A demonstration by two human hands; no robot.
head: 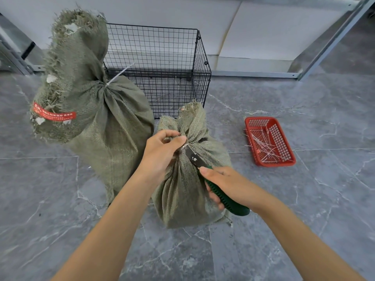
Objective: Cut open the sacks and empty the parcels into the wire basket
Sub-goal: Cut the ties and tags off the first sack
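Floor tiles (60,199) grey, marble-veined; metal shelving frame (253,74) behind wire basket (200,78). Left hand (160,153) pinches tied neck of smaller sack (182,189); right hand (229,185) clasps green utility knife (233,205), blade against that neck.

A small red perforated plastic tray (279,138) sat on the grey marble-veined tile floor (60,199) at three o'clock, holding a tangle of thin white cut strips (261,142). A pale grey metal rack frame (255,74) ran from twelve to two o'clock.
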